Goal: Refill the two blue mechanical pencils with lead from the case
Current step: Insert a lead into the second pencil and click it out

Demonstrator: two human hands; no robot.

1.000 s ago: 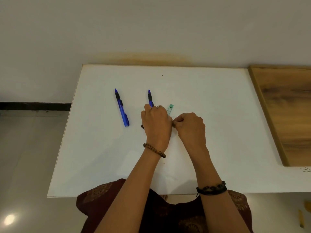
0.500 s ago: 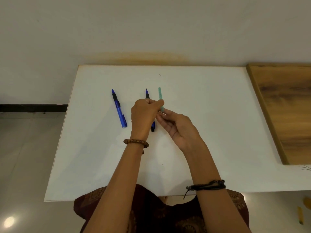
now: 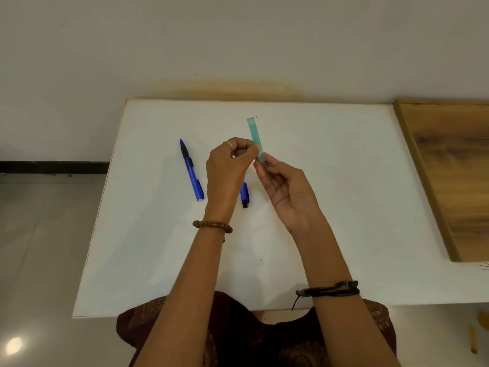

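**Colours around the grip**

We pinch a translucent green case (image 3: 256, 139). Left of our grip lies a blue pencil (image 3: 191, 172) with black trim; below it, another's blue, black-tipped end (image 3: 244, 195). The table (image 3: 344, 197) is white; our bracelets, brown (image 3: 213, 225) and black (image 3: 330, 289).

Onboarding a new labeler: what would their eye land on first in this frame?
First the green lead case, held up over the middle of the white table, pinched by the left hand and right hand at its near end. Next, one blue pencil lying free on the table to the left, and a second blue pencil mostly hidden behind the left hand.
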